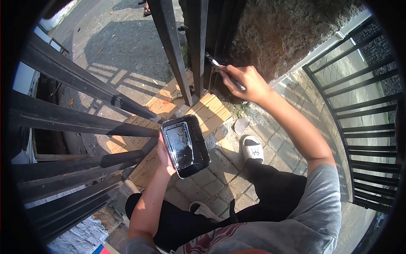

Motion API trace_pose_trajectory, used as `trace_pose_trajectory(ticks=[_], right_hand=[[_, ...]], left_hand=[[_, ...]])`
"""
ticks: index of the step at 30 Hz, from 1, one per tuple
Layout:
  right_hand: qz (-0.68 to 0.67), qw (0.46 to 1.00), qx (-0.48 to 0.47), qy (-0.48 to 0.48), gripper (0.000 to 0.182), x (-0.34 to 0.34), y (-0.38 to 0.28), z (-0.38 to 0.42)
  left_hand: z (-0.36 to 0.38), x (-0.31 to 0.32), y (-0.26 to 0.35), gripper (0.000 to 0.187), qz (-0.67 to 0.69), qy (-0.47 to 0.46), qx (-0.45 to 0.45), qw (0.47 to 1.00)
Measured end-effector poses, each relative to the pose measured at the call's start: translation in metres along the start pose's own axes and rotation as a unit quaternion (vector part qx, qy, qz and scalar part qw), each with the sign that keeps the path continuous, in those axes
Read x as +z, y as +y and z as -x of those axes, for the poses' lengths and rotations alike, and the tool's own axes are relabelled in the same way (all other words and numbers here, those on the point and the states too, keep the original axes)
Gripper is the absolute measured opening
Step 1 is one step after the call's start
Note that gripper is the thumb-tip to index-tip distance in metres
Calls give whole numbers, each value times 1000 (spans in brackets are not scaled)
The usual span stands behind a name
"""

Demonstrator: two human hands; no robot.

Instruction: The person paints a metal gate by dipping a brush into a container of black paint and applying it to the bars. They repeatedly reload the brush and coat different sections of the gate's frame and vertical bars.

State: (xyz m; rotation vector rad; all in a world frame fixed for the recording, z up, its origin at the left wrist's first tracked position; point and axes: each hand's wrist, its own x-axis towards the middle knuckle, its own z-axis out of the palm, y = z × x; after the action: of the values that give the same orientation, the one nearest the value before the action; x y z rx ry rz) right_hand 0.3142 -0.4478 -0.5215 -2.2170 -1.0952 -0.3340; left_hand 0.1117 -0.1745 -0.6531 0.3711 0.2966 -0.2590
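My left hand (164, 154) holds a black paint tray (186, 144) with glossy black paint in it, level in front of me. My right hand (245, 80) grips a thin paintbrush (223, 71), whose tip touches the lower part of a black metal gate bar (197, 42). I am crouched, with black trousers and a white slipper (252, 148) visible below.
Black gate bars (84, 122) run across the left. A rough stone pillar (283, 29) stands behind the brush. Another black railing (363, 110) is at the right. Yellow tiles (211, 108) and grey pavers cover the ground. Someone's sandalled foot (146, 9) shows at the top.
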Motion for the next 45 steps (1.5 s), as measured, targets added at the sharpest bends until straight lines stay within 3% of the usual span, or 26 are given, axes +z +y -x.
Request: trace_pose_trajectory(ticks=[1,2,4,7,10,12,14,17,19,21,24,28,33,36,38,40,43,45], right_hand=[[23,993,76,-92,18,-4,-5,-6],[-4,997,53,-62,17,9,12,-7],[37,993,34,-110,16,5,8,-24],[61,996,33,-56,17,-18,-21,-38],[16,995,-29,96,17,-22,-27,-38],[-7,996,-39,80,15,5,-6,-14],[67,994,50,-72,10,20,2,-1],[82,991,23,-103,17,20,-4,-15],[124,990,-65,-12,14,4,-21,-17],[202,959,-183,74,29,-15,-37,-13],[160,974,-147,65,28,-3,-25,0],[211,961,-43,-176,25,37,-9,22],[147,973,-156,85,29,-4,-32,-3],[180,974,-136,19,30,17,-15,17],[212,965,-62,-144,22,46,1,35],[224,945,-34,-235,16,55,-10,33],[168,980,-99,-45,26,32,-26,20],[149,975,-146,73,32,21,-24,8]], left_hand=[[1,5,0,77,-11,-3,6,1000],[3,10,-1,78,-21,-4,12,1000],[5,12,0,79,-39,14,16,999],[9,10,5,79,-63,60,37,996],[15,15,8,76,-83,34,69,994],[15,11,9,76,-72,60,76,993],[14,12,9,76,-66,64,77,993],[14,22,7,76,-77,56,77,992],[15,14,7,76,-69,57,58,994],[18,9,5,77,-51,49,29,997],[16,13,6,78,-59,49,36,996],[8,13,3,78,-30,-8,21,999],[8,14,2,79,4,-4,2,1000],[5,17,2,80,11,-8,4,1000],[3,16,0,81,-4,-13,13,1000],[-2,15,1,82,-15,-8,17,1000],[0,7,2,82,10,-3,2,1000],[1,7,1,81,12,5,1,1000]])
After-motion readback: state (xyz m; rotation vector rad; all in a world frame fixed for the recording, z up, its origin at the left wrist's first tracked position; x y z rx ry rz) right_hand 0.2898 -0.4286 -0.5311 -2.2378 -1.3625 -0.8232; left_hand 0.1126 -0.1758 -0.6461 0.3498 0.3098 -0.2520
